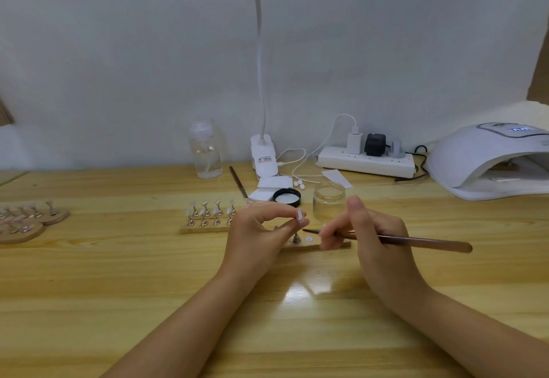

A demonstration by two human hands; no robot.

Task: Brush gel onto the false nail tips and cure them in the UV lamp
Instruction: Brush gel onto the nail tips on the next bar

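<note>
Now keep your left hand (261,229) pinching the nail tip (300,216) steady while your right hand (371,238), gripping the brush (416,241), strokes thin gel along it.

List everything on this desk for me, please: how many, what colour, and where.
nail tip: one, clear, pinched in left hand
brush: one, brown, in right hand
glass jar: one, clear, open, behind hands
jar lid: one, black, left of jar
wooden strip: one, tan, carrying metal stands with tips
round wooden stands: two, tan, far left
UV lamp: one, white, far right
desk lamp: one, white, centre back
bottle: one, clear, left of lamp
power strip: one, white, back
second brush: one, brown, by lamp base
left hand: pinching
right hand: gripping
</note>
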